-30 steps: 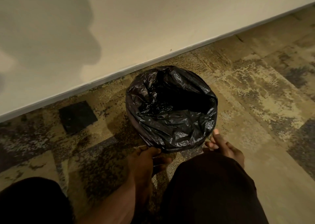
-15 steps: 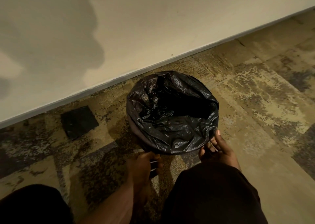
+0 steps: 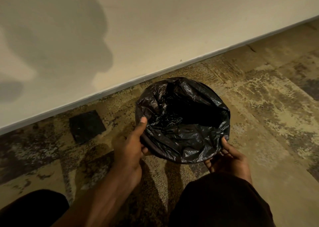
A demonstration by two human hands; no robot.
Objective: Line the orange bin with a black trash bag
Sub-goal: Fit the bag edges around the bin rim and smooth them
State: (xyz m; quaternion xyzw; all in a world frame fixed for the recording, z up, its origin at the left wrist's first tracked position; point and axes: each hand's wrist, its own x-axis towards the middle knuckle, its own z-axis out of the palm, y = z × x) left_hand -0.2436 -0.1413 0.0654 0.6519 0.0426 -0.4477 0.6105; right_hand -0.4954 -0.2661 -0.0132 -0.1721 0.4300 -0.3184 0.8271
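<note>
A black trash bag (image 3: 183, 123) is draped over the round bin, folded down over its rim; the bin's orange body is hidden under the plastic. It stands on the carpet close to the wall. My left hand (image 3: 131, 144) grips the bag-covered rim at the near left, thumb on top. My right hand (image 3: 227, 159) holds the rim at the near right, thumb on the edge and fingers curled underneath.
A folded black square (image 3: 87, 126) lies on the patterned carpet (image 3: 259, 106) left of the bin. A white baseboard (image 3: 107, 93) and pale wall run diagonally just behind. My dark-clothed knees (image 3: 221, 201) fill the bottom of the view.
Both hands have risen from low beside the bin's base to its rim. The left hand now clasps the left edge of the bag, the right hand the near right edge.
</note>
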